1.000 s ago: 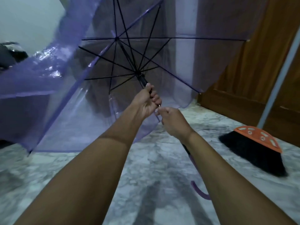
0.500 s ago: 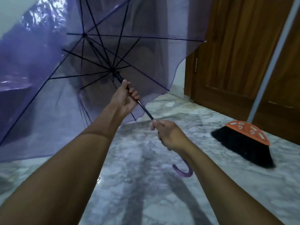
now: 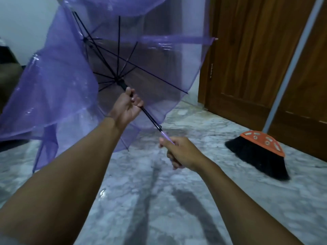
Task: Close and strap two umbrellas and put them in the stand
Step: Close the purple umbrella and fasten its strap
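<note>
A see-through purple umbrella [image 3: 58,82] with black ribs fills the upper left, its canopy partly folded and slack. My left hand [image 3: 127,106] grips the black shaft just below the runner. My right hand [image 3: 178,152] is closed around the purple handle end lower down; the curved hook of the handle is hidden behind that hand. A bare stretch of black shaft [image 3: 151,119] runs between the two hands. No second umbrella and no stand are in view.
A broom with an orange head and black bristles [image 3: 258,154] rests on the marble floor [image 3: 150,200] at the right, its pale pole leaning up against a brown wooden door [image 3: 256,55]. A dark piece of furniture [image 3: 7,75] sits at the far left edge.
The canopy has gone from spread to partly collapsed, its ribs folding inward. My hands have drawn further apart along the shaft, and the umbrella has tilted up and to the left.
</note>
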A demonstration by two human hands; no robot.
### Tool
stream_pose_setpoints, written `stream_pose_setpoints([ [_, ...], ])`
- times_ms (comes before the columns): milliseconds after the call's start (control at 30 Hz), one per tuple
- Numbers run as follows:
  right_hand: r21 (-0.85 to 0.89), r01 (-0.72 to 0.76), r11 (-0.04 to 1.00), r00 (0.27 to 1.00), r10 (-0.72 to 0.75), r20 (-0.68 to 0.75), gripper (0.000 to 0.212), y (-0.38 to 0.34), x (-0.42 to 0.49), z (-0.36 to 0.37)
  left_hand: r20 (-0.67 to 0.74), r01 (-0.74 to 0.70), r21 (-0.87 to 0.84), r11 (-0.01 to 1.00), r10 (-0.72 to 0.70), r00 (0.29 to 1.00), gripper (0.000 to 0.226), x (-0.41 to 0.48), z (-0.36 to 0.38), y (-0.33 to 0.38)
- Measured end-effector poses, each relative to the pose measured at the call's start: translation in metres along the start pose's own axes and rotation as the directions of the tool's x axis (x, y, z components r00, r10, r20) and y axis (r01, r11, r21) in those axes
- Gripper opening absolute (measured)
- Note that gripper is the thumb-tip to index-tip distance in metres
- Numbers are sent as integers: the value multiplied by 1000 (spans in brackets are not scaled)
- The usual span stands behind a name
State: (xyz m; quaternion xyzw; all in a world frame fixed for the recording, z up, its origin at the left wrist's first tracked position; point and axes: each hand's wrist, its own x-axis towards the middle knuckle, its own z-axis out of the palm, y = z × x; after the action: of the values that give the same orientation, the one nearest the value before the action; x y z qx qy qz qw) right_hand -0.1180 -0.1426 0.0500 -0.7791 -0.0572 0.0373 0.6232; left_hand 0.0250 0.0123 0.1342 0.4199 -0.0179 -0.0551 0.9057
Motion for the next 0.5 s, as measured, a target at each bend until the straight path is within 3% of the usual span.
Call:
stream_pose_setpoints([
  [233,-208,112,972,981,-142,-135,47,-7,-7,2,-70,-5,-12,1000,4,998,41,-2,4,0],
  [367,-197,150,969,949,-197,-245,53,-26,7,2,-34,65,8,998,-64,997,41,-17,37,-20],
  [500,-119,125,985,893,-164,-418,51,-51,33,-8,49,193,143,971,-202,978,37,-34,71,-49],
])
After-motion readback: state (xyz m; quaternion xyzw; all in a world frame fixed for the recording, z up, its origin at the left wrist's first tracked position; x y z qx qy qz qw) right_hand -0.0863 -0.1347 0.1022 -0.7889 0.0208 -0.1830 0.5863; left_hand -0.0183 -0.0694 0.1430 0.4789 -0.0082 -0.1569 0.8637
